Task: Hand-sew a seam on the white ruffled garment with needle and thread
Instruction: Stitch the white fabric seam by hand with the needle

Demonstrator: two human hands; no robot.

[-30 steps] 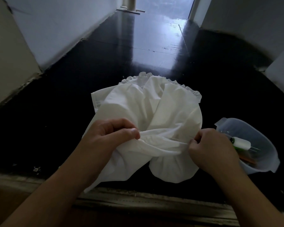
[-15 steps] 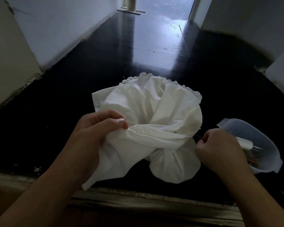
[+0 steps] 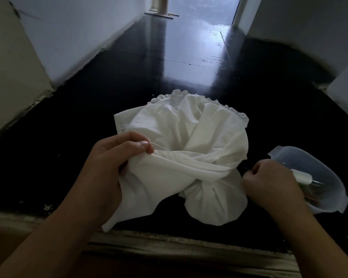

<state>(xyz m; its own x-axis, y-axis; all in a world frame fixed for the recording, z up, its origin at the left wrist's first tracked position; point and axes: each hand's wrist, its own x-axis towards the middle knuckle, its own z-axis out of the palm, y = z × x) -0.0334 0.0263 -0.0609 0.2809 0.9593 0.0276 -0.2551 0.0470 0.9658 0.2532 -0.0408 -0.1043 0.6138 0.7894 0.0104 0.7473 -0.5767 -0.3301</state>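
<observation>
Left hand [image 3: 111, 167]: grip closed on a bunched fold of the white ruffled garment [image 3: 189, 157], thumb pressed on top of the cloth. It has drifted left over the last second.

Right hand [image 3: 269, 185]: fingers curled tight, pinching something thin, likely the needle, though it is too small to confirm. This grip has pulled away to the right and now sits clear of the fabric edge; a second ago it was touching the cloth.

Between the two grips: the fold is drawn into a taut ridge. A strand of thread [image 3: 159, 146] shows just right of the left thumb, running along the ridge.

Read: a stitch is being pulled through, hands spreading to take up slack. Seam work is mid-way, no sign of a finish knot. Risk: pulling harder would pucker this light cloth.

Right of and behind the right grip: clear plastic container [image 3: 333, 189] on the floor, white spool [image 3: 301, 176] inside, partly hidden by the hand.

Beyond both grips: the rest of the garment lies heaped on the dark glossy floor [image 3: 169, 73], ruffle trim at its far edge.
</observation>
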